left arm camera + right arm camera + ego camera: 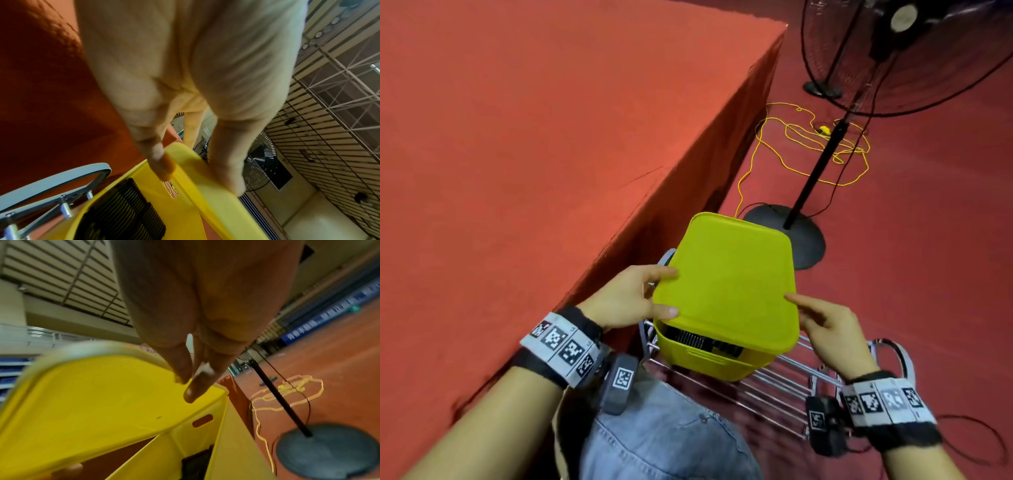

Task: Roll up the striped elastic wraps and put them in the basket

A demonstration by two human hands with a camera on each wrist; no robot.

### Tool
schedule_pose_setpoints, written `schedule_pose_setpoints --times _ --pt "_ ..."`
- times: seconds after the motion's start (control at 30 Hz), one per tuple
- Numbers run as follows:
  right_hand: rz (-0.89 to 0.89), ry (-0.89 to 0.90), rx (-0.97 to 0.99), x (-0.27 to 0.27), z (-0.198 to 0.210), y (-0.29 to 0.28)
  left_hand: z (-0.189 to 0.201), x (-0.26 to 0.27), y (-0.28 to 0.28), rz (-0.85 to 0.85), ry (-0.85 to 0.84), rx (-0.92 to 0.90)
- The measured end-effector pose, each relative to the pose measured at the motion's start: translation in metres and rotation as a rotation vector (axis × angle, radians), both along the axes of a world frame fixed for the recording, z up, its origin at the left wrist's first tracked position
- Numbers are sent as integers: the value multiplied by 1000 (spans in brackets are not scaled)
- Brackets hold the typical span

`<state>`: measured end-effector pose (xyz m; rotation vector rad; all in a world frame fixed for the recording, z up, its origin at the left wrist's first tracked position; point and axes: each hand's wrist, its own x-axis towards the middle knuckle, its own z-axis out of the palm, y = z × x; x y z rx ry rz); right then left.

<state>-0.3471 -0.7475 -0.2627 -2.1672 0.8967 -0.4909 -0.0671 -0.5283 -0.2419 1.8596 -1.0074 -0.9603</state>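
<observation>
A yellow basket [709,365] stands on a metal rack below me. Dark striped elastic wraps [688,339] lie rolled inside it and also show in the left wrist view [123,211] and the right wrist view [197,464]. A yellow lid [726,284] hovers tilted over the basket, covering most of the opening. My left hand [671,293] pinches the lid's left edge, thumb on top. My right hand [801,308] holds the lid's right edge with its fingertips [189,392] on the lid [92,394].
A table covered in red cloth [551,137] runs along the left, close to the basket. The wire rack [774,383] extends to the right under the basket. A standing fan's round base [794,236] and a loose yellow cord [808,144] lie on the red floor beyond.
</observation>
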Motion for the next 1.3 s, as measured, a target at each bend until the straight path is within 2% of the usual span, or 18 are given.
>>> schedule_pose_setpoints --times 0.1,0.17,0.33,0.47,0.7,0.9,1.03,1.2,1.3 --pt "-73 -72 213 -3 1 8 6 -2 1 -19 -62 26" --pt "-93 -70 288 1 5 13 6 -4 -1 -43 -151 54" --pt "-54 160 111 17 6 26 -11 -10 -4 -47 -323 137" --pt "-7 316 82 26 -2 32 -24 -15 -2 -91 -466 255" --pt "1 491 5 31 -17 37 -25 -30 -5 -191 -465 390" --pt "24 578 74 31 -15 49 -24 -35 -14 -238 -630 493" --pt "79 659 79 32 -14 47 -18 -35 -19 -238 -668 525" --pt "123 730 14 37 -11 46 -21 -32 -20 -213 -670 541" --pt "167 784 -54 41 -5 43 -23 -30 -19 -253 -734 565"
